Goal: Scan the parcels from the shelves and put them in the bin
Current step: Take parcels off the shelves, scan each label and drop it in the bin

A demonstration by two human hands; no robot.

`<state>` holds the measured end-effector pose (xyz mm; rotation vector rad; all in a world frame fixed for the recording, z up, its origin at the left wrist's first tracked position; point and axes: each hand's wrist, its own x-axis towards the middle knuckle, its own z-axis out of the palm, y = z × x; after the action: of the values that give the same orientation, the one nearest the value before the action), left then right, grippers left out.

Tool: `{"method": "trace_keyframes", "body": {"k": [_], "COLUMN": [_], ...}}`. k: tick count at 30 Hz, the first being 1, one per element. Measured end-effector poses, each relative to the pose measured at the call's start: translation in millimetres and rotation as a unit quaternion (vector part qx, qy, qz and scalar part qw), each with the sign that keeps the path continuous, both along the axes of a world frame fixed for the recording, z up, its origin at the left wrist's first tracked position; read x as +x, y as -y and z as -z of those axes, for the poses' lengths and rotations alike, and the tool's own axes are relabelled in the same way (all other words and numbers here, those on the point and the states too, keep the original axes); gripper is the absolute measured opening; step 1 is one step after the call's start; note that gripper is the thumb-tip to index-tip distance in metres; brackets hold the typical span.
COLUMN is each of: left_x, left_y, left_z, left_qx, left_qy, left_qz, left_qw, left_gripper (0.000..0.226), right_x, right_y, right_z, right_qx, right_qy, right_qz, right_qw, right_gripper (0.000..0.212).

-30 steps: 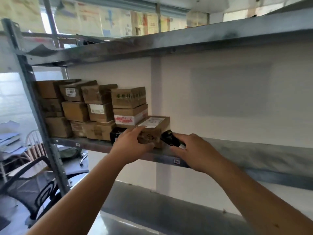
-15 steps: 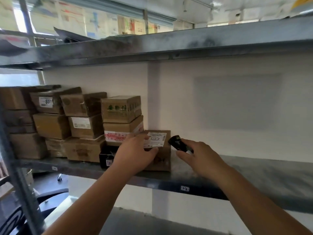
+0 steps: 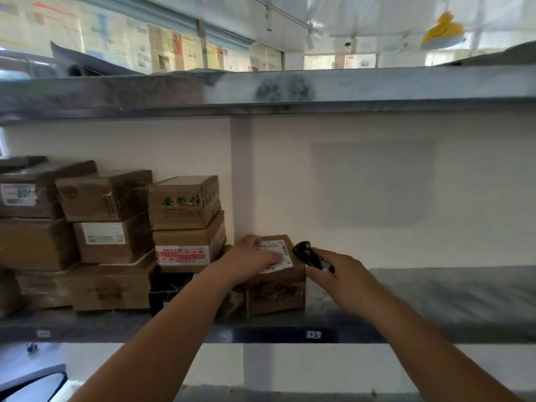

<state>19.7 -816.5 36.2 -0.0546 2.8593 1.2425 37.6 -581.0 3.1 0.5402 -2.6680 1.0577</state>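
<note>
A small cardboard parcel [image 3: 275, 291] with a white label on top stands on the metal shelf [image 3: 435, 297], right of the stacked boxes. My left hand [image 3: 249, 261] lies on its top, fingers spread over the label and curling round the far left edge. My right hand [image 3: 339, 274] grips a small black scanner [image 3: 309, 255] whose head points at the label from the right, close to the parcel's top right corner. The bin is not in view.
Several cardboard parcels [image 3: 116, 239] are stacked in three layers at the shelf's left end, with a small black box [image 3: 165, 293] under them beside my left forearm. An upper shelf [image 3: 261, 91] runs overhead. The shelf to the right of the parcel holds nothing.
The view has closed in on the shelf and risen. My left hand has slid up onto the parcel's top label. The scanner stays at the parcel's right, nearer its corner.
</note>
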Motion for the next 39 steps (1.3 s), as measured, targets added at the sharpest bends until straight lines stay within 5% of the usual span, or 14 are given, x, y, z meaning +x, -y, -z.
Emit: {"method": "trace_keyframes", "body": {"k": [9, 13, 19, 24, 30, 39], "left_x": [-12, -3, 20, 30, 48, 71], "left_y": [-4, -3, -4, 3, 5, 9], "left_z": [33, 37, 35, 42, 50, 68], "left_qx": [0.288, 0.331, 0.331, 0.327, 0.205, 0.156], "left_qy": [0.0, -0.019, -0.064, -0.09, -0.174, -0.261], "left_qz": [0.003, 0.042, 0.118, 0.132, 0.124, 0.124], "left_qw": [0.958, 0.942, 0.934, 0.931, 0.955, 0.945], "left_gripper": [0.089, 0.096, 0.071, 0.118, 0.124, 0.124], "right_x": [14, 27, 46, 70, 93, 140], "right_y": [-5, -4, -6, -7, -8, -6], "right_z": [-2, -5, -4, 0, 4, 14], "right_qx": [-0.008, -0.025, -0.032, -0.027, -0.02, 0.015], "right_qy": [0.019, 0.021, 0.018, 0.021, 0.018, 0.017], "right_qz": [0.021, 0.033, 0.053, 0.07, 0.087, 0.119], "right_qw": [1.0, 0.999, 0.998, 0.997, 0.996, 0.993], "right_gripper": [0.035, 0.034, 0.038, 0.035, 0.041, 0.048]}}
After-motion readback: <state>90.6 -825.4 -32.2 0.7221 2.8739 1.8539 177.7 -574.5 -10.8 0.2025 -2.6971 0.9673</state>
